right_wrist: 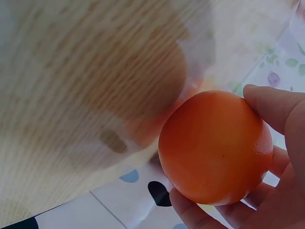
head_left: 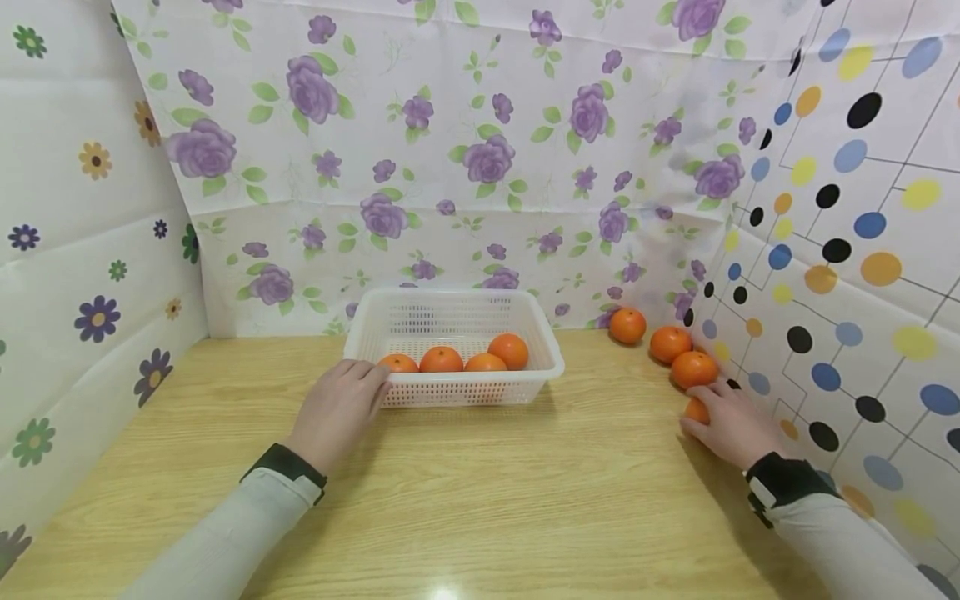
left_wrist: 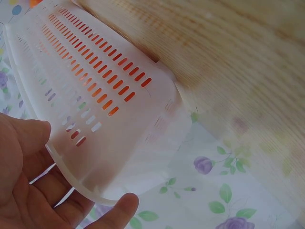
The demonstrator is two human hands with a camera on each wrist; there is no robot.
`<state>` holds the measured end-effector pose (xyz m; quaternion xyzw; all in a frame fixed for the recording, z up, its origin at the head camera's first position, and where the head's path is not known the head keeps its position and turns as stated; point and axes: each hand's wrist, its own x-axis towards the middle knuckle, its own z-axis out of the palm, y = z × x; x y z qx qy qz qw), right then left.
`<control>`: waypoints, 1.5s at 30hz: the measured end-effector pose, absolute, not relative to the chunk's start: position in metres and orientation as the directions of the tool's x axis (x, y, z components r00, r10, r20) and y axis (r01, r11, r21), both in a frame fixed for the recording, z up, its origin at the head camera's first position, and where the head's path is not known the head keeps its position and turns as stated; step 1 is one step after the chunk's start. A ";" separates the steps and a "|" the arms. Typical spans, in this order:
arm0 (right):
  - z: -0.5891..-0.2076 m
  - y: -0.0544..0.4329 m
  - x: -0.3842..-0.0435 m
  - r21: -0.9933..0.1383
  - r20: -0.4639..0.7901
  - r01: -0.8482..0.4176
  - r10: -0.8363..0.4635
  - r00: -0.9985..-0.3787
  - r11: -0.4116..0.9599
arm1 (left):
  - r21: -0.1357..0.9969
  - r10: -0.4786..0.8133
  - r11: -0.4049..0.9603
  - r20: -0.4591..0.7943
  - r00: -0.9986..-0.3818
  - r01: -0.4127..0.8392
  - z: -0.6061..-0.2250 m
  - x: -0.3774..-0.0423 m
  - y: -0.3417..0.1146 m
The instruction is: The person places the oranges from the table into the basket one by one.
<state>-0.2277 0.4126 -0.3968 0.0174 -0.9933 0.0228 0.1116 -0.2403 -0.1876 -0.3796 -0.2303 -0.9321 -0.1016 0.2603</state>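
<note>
My left hand (head_left: 339,414) holds the near left corner of a white perforated plastic basket (head_left: 457,398). In the left wrist view the thumb lies outside the basket wall (left_wrist: 119,157), while the fingers reach around the rim. Several oranges, among them one at the right (head_left: 508,351), lie inside along the near wall. At the right side of the table my right hand (head_left: 733,427) grips an orange (right_wrist: 217,148), thumb on one side and fingers around the other. In the head view that orange is mostly covered by the hand. Just beyond it sits another orange (head_left: 693,369).
Two more oranges, one beside the right wall (head_left: 670,343) and one near the back (head_left: 627,326), rest on the wooden table (head_left: 480,492). Patterned cloth walls enclose the table: flowered at the back (head_left: 450,167) and left, dotted at the right (head_left: 847,333).
</note>
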 end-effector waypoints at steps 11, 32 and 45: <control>-0.387 0.397 -0.230 -0.061 0.237 -0.094 -0.077 -0.968 0.994 | 0.050 0.394 0.861 0.563 -0.727 0.506 -0.380 -0.240 -0.189; -0.366 0.352 -0.250 -0.102 0.257 -0.163 -0.132 -0.957 0.981 | 0.048 0.392 0.866 0.552 -0.736 0.497 -0.379 -0.239 -0.189; -0.341 0.319 -0.259 -0.090 0.282 -0.248 -0.215 -0.935 0.964 | 0.040 0.389 0.874 0.538 -0.747 0.484 -0.378 -0.239 -0.187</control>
